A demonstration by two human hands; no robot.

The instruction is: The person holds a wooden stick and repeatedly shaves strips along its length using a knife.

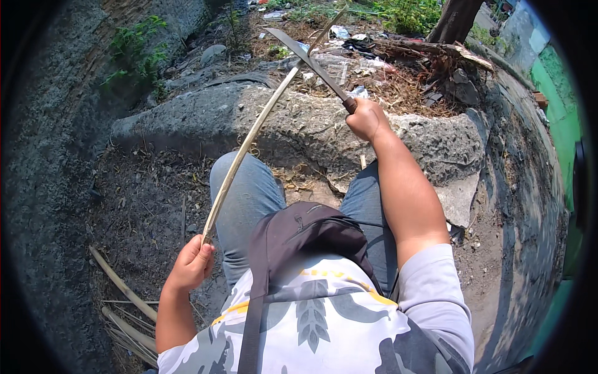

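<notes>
My left hand [192, 264] is closed round the lower end of a long, pale, slightly curved strip of wood or cane [249, 141]. The strip slants up and away past my left knee, and its far end looks darker. In my right hand [369, 120] is the handle of a machete [325, 76], its long blade pointing to the far left. Blade and strip cross near the strip's far part and seem to touch there. My right arm is stretched out, the left one bent low at my side.
Before my knees lies a rough concrete slab [293, 115]. Beyond it are litter, dry shavings [398, 87] and a tree trunk [455, 22]. More strips [128, 327] lie on the ground at lower left. A rough wall [43, 187] rises on the left. A dark bag [305, 234] rests on my lap.
</notes>
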